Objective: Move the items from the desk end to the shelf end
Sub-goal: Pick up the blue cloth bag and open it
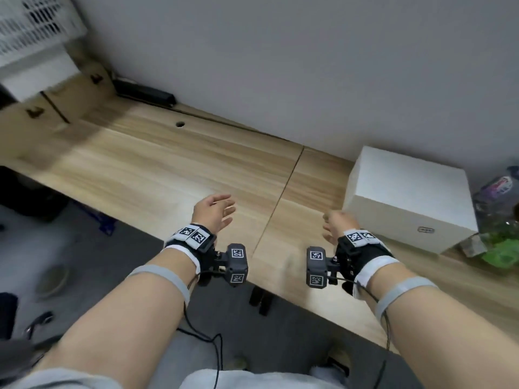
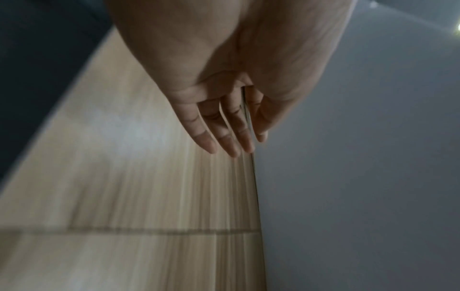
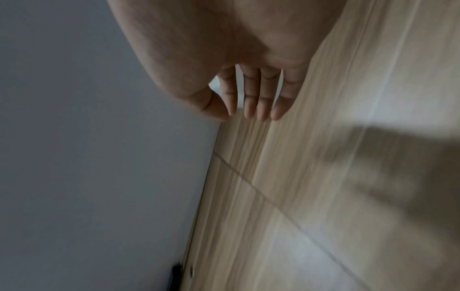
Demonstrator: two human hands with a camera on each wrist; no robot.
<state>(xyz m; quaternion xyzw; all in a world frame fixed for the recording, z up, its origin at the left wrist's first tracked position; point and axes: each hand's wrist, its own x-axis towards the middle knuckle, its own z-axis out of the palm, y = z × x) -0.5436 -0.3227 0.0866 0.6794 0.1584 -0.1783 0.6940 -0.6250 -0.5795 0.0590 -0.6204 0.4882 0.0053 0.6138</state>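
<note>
A white box (image 1: 407, 200) stands on the wooden desk (image 1: 168, 169) at the right, close to the wall. Beside it at the far right lies a pile of clear bottles and green packaging (image 1: 500, 220). My left hand (image 1: 222, 211) hovers over the desk's middle with straight, relaxed fingers and holds nothing. My right hand (image 1: 332, 226) hovers just left of the white box, fingers loose and empty. In the left wrist view my left hand (image 2: 231, 137) shows straight fingers above the wood. In the right wrist view my right hand (image 3: 254, 106) shows the same.
A black power strip (image 1: 146, 92) lies along the wall at the back left. Cardboard boxes (image 1: 56, 105) and a white perforated crate (image 1: 31, 26) stand at the far left. A cable hole (image 1: 180, 124) pierces the desk. Dark floor with a chair base lies below the desk's front edge.
</note>
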